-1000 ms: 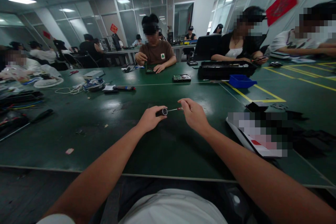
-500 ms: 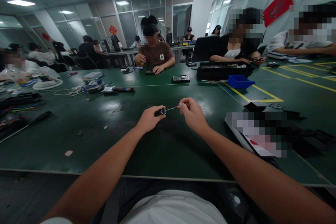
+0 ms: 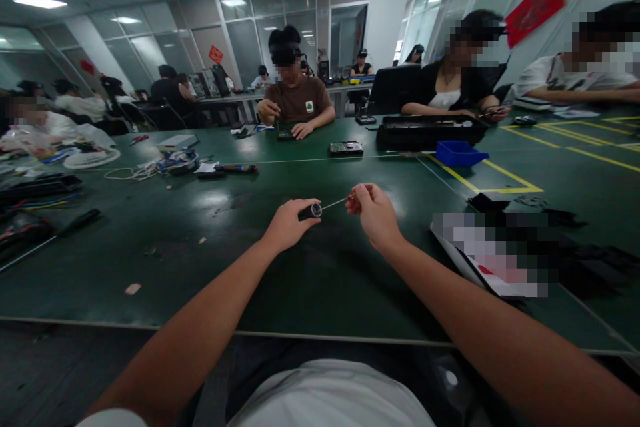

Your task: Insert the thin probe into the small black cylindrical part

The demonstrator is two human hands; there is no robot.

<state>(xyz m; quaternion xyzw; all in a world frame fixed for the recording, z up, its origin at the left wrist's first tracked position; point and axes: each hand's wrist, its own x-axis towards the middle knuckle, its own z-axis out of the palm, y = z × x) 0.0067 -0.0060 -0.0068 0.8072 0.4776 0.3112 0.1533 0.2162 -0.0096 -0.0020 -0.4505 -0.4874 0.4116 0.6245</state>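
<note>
Shifted since the earlier frame, the right hand (image 3: 377,215) grips a thin, metal-shafted screwdriver (image 3: 334,203); the left hand (image 3: 286,227) pinches a black, round-ended cylinder (image 3: 306,213), inward of the green desk's (image 3: 200,293) near edge. Driver work at its open end seems underway, calling for steady alignment.

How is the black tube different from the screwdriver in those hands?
The black tube is short and thick; the screwdriver has a thin shaft. The tube is dark, the screwdriver's shaft silvery. The left hand holds the tube, the right hand the screwdriver. Both are over the green table.
</note>
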